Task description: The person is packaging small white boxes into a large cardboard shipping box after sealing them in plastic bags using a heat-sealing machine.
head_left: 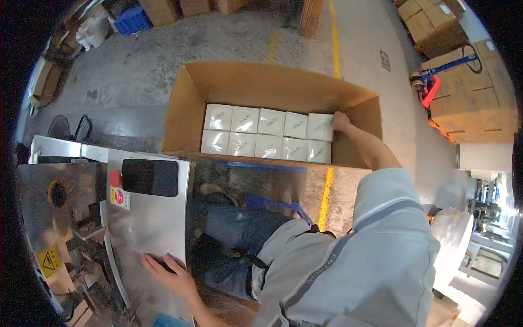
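Note:
An open cardboard carton (239,82) holds two rows of small white boxes (244,119) with shiny tops. Its right end is where my right hand (341,121) reaches in, fingers closed at the edge of the last white box (320,127) in the far row. That box sits slightly higher than its neighbours; my fingertips are partly hidden against it. My left hand (171,275) lies on a metal machine top (144,229), fingers stretched out and holding nothing. Farther up that same surface is a black smartphone (150,177), beside a red push button (115,177).
Left of the metal top stands machinery with a yellow warning label (49,261). A blue crate (133,20) and more cartons line the far left. Stacked cartons (463,87) and a blue-and-orange pallet jack handle (430,82) stand at right. A yellow line (334,38) crosses the floor.

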{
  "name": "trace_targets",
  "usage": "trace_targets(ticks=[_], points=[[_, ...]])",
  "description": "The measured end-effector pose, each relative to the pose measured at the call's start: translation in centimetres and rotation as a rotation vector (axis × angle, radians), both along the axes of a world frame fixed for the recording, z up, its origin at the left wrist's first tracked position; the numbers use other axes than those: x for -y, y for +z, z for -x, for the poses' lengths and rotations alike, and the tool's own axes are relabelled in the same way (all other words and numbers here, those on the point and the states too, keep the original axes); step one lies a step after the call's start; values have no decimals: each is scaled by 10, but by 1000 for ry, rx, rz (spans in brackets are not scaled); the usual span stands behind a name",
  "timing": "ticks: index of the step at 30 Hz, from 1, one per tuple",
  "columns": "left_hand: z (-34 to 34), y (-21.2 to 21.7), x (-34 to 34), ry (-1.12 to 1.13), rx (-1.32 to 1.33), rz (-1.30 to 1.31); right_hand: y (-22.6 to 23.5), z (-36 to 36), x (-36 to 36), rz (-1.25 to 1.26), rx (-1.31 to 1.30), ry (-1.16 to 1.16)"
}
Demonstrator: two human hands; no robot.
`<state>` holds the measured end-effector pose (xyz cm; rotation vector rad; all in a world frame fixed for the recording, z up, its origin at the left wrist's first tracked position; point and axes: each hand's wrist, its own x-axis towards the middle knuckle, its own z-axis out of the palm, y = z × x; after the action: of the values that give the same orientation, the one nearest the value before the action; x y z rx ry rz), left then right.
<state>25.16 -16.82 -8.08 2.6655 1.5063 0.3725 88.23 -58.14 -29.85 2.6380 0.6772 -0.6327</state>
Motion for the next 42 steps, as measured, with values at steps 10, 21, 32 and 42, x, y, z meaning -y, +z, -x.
trace_targets(ticks=[10, 21, 32, 42], points=[[-4, -10, 3, -19, 20, -18, -148, -39, 68, -57, -524, 58], [-5, 10, 5, 35, 4, -50, -25, 53, -157, -405, -821, 206], [3, 32, 22, -21, 432, -2, 202, 262, -322, -974, -606, 627], [265, 155, 77, 216, 1211, 409, 189, 267, -328, -953, -349, 740]])
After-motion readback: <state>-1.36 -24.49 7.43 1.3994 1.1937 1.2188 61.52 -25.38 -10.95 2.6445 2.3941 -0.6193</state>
